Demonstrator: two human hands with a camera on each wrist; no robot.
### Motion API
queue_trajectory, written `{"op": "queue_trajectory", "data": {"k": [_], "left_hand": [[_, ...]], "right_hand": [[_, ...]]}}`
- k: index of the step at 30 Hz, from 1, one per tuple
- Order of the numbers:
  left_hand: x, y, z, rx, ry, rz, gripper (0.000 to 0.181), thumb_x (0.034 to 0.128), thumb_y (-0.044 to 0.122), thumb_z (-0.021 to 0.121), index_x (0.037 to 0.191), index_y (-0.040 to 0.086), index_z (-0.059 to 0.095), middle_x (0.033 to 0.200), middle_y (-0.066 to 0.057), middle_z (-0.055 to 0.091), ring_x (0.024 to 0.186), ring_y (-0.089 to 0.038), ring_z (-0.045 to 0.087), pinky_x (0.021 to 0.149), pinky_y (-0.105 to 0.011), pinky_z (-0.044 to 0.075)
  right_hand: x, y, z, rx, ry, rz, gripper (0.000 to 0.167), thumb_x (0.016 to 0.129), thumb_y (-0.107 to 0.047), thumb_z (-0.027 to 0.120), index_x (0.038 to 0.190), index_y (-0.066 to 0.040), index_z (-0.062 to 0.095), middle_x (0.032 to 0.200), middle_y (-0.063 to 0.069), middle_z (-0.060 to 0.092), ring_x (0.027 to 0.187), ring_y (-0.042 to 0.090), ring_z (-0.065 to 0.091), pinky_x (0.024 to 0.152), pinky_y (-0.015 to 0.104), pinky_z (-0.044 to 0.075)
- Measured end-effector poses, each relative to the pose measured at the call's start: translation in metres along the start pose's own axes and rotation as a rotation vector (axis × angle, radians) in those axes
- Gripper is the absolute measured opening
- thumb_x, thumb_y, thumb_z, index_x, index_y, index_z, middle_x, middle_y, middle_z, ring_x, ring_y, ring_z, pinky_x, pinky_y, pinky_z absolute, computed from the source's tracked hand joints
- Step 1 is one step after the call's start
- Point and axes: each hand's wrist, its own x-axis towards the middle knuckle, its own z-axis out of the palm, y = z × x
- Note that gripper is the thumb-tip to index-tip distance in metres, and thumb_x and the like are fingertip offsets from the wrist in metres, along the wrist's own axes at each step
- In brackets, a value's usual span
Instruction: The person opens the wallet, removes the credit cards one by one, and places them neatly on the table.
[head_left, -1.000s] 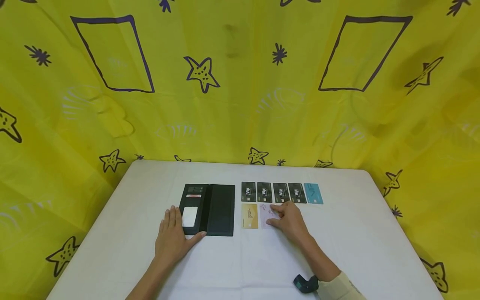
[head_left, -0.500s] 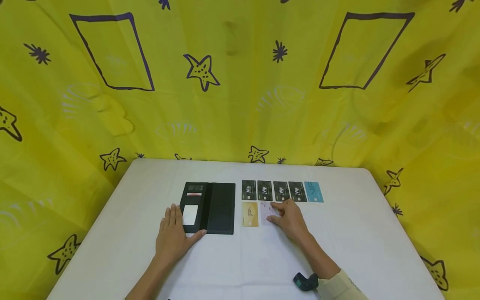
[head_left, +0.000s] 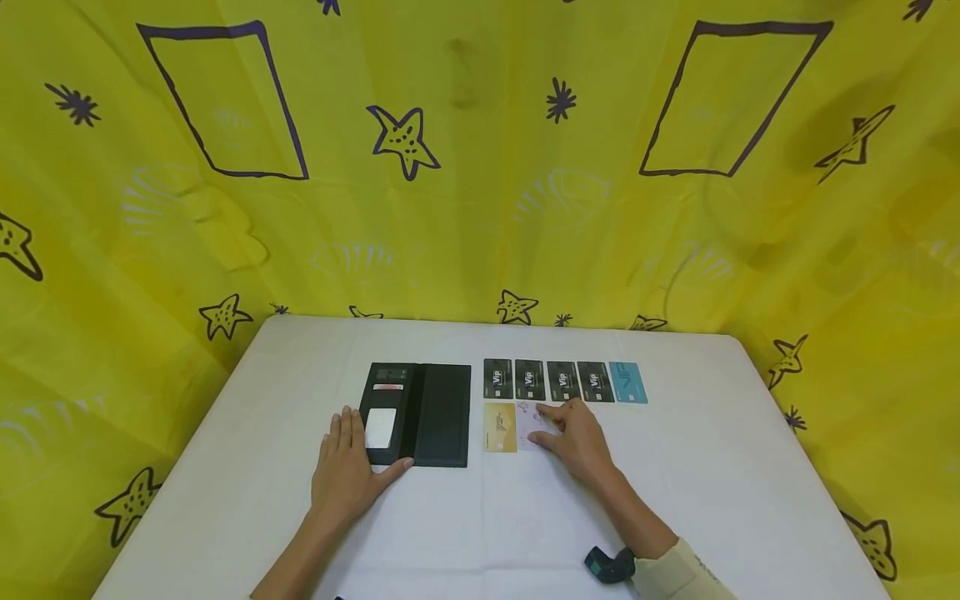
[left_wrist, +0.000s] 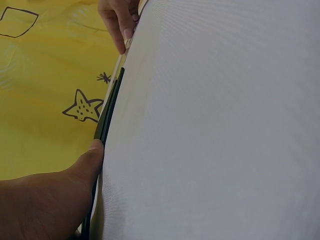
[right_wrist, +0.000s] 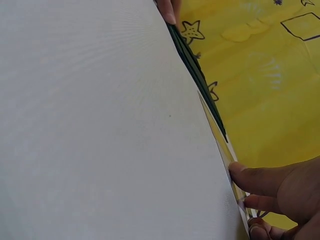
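Note:
An open black card wallet (head_left: 442, 417) lies flat on the table, with a white card (head_left: 380, 428) in its left half. My left hand (head_left: 342, 479) rests at its lower left corner, fingers straight along the left edge and thumb on the bottom edge. My right hand (head_left: 581, 442) holds a lilac patterned card (head_left: 529, 433) flat on the table between thumb and index finger, its right part covered. Beside that card, on its left, lies a gold card (head_left: 499, 427). In the right wrist view the thumb (right_wrist: 239, 170) touches down near the cards, seen almost edge-on.
Above the gold and lilac cards runs a row of several black Vip cards (head_left: 529, 380), ending in a blue card (head_left: 627, 382). A white cloth covers the table (head_left: 480, 533). A yellow patterned curtain (head_left: 480, 217) hangs behind. The right wrist carries a dark device (head_left: 609, 565).
My right hand and the lilac card have shifted slightly left, closer to the gold card. The left hand stays on the wallet. The head view has tilted a little.

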Motion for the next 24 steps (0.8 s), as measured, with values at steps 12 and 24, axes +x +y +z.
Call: {"op": "queue_trajectory", "data": {"k": [12, 24], "left_hand": [[0.0005, -0.0016, 0.0012, -0.007, 0.004, 0.01, 0.122, 0.0842, 0.065, 0.076, 0.155, -0.021, 0.025, 0.165, -0.037, 0.021, 0.154, -0.053, 0.019, 0.123, -0.063, 0.022], [-0.0003, -0.001, -0.0001, -0.005, -0.017, 0.002, 0.122, 0.0852, 0.066, 0.075, 0.156, -0.02, 0.024, 0.165, -0.037, 0.02, 0.155, -0.052, 0.018, 0.124, -0.061, 0.02]], "right_hand": [[-0.0014, -0.0008, 0.0022, -0.007, 0.004, 0.006, 0.055, 0.081, -0.02, 0.093, 0.131, -0.007, 0.073, 0.093, 0.007, 0.05, 0.081, 0.021, 0.043, 0.066, 0.032, 0.037], [0.0003, 0.0006, -0.0002, 0.014, -0.011, 0.001, 0.053, 0.081, -0.017, 0.093, 0.13, -0.006, 0.074, 0.092, 0.007, 0.051, 0.083, 0.021, 0.043, 0.068, 0.032, 0.037]]}}
